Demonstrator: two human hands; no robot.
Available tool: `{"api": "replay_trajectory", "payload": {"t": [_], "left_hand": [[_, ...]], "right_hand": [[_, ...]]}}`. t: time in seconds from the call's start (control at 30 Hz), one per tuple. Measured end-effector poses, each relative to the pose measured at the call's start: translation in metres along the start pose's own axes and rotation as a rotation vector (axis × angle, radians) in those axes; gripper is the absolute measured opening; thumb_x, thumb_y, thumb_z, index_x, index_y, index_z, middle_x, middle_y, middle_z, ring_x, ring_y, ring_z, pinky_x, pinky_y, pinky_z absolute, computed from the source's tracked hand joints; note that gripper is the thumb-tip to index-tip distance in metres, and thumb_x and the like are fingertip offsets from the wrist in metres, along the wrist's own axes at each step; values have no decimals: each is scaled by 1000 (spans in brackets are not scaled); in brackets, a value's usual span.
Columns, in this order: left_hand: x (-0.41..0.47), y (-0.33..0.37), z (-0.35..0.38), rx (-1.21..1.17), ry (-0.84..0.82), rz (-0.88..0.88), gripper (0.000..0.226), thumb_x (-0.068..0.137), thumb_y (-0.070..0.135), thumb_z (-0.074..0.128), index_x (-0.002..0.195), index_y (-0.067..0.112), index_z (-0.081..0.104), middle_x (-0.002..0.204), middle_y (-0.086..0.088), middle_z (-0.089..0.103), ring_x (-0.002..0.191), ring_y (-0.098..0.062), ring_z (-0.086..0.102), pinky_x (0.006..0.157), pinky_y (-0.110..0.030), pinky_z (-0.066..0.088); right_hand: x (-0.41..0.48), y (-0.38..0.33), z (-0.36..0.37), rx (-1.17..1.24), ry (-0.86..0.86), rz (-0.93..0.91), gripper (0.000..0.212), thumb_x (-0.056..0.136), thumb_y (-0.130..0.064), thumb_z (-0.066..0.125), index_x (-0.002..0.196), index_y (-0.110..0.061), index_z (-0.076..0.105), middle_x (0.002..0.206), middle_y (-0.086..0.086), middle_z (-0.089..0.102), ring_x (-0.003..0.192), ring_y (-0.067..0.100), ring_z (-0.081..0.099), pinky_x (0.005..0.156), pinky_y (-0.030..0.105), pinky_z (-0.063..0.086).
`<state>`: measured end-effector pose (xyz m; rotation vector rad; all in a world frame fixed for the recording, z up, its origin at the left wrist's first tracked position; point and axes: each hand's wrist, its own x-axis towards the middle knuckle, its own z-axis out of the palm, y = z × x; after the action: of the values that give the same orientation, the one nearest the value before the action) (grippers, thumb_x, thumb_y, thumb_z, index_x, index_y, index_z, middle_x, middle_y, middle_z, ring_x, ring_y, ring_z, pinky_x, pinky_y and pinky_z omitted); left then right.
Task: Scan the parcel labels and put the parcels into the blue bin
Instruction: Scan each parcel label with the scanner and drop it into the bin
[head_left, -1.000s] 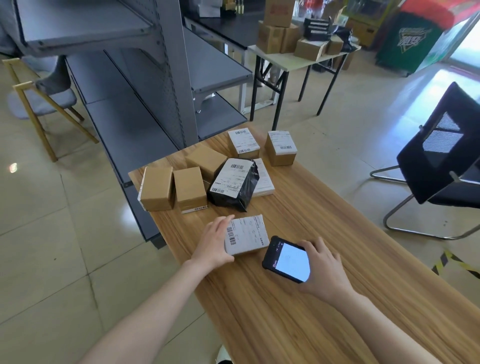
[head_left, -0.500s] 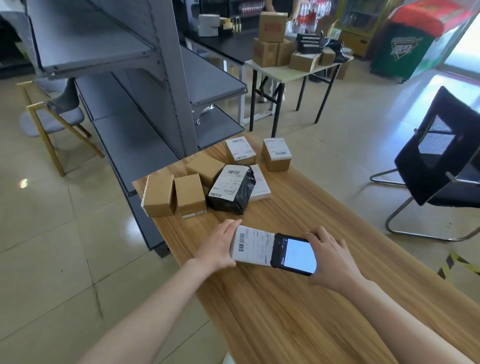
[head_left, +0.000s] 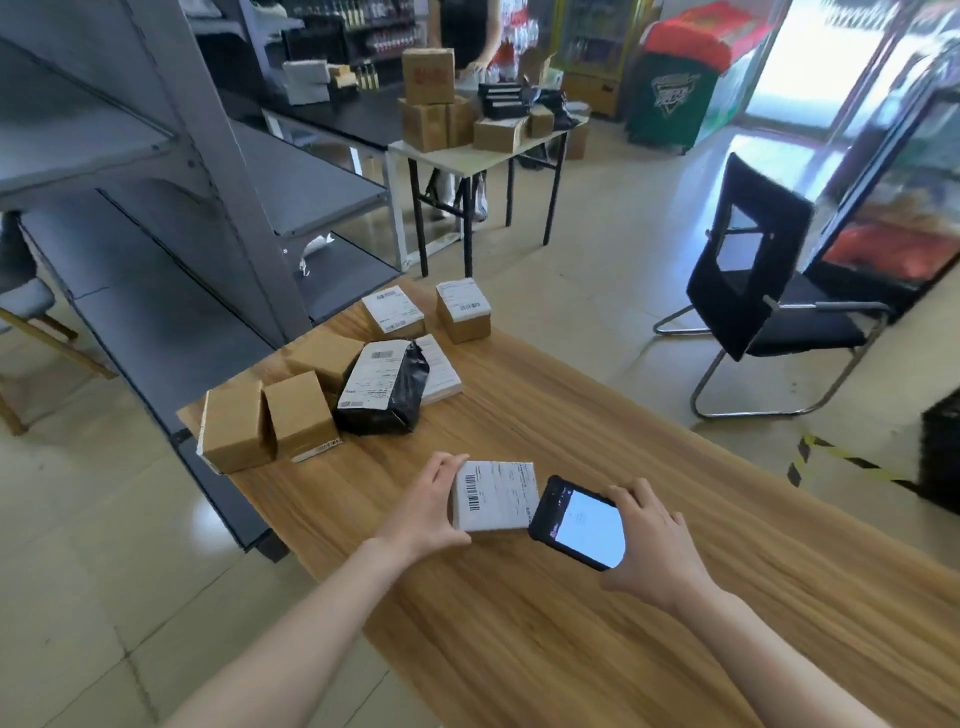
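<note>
My left hand (head_left: 426, 506) grips the left end of a small white-labelled parcel (head_left: 496, 496), barcode facing up, just above the wooden table (head_left: 571, 649). My right hand (head_left: 657, 540) holds a black handheld scanner (head_left: 579, 522) with a lit screen, its top edge touching the parcel's right side. Farther back lie several more parcels: a black bag with a white label (head_left: 382, 389), brown boxes (head_left: 236, 434) (head_left: 301, 415), and labelled boxes (head_left: 392, 309) (head_left: 462, 309). No blue bin is in view.
Grey metal shelving (head_left: 218, 171) stands close to the table's far left. A black chair (head_left: 753, 291) sits on the right. A second table (head_left: 478, 148) with cartons is behind, with a person standing at it. A dark crate (head_left: 940, 452) is at the right edge.
The scanner moved from the table surface up against the parcel's right side. My left hand turned and lifted the parcel a little toward me. The camera tilted upward.
</note>
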<state>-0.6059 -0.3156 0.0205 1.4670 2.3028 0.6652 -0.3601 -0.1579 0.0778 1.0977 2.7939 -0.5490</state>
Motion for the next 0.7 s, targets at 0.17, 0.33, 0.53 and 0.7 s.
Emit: {"api": "replay_trajectory", "payload": {"t": [0.17, 0.33, 0.53, 0.7], "left_hand": [[39, 63, 43, -6, -133, 135, 103, 62, 38, 83, 148, 21, 29, 129, 4, 33, 112, -15, 49, 93, -32, 49], [71, 155, 107, -14, -291, 335, 101, 62, 42, 83, 147, 27, 31, 136, 3, 32, 117, -22, 51, 96, -35, 46], [37, 269, 187, -111, -456, 574, 98, 57, 52, 79, 141, 38, 32, 124, 17, 31, 103, -10, 54, 83, -25, 44], [-27, 357, 241, -74, -618, 817, 100, 56, 64, 73, 142, 35, 30, 121, 15, 31, 101, -14, 57, 77, -26, 45]], "right_hand": [[-64, 58, 3, 158, 110, 294, 102, 54, -40, 82, 143, -25, 33, 131, -11, 33, 112, 12, 47, 91, 30, 35], [-151, 114, 13, 344, 307, 646, 94, 52, -31, 82, 137, -24, 41, 122, -12, 34, 107, 10, 47, 89, 30, 32], [-279, 143, 51, 584, 587, 1114, 86, 51, -24, 82, 129, -23, 46, 113, -14, 31, 95, 8, 47, 57, 15, 39], [-390, 142, 79, 583, 682, 1378, 87, 53, -29, 81, 130, -23, 42, 113, -13, 31, 92, 10, 49, 66, 27, 51]]}}
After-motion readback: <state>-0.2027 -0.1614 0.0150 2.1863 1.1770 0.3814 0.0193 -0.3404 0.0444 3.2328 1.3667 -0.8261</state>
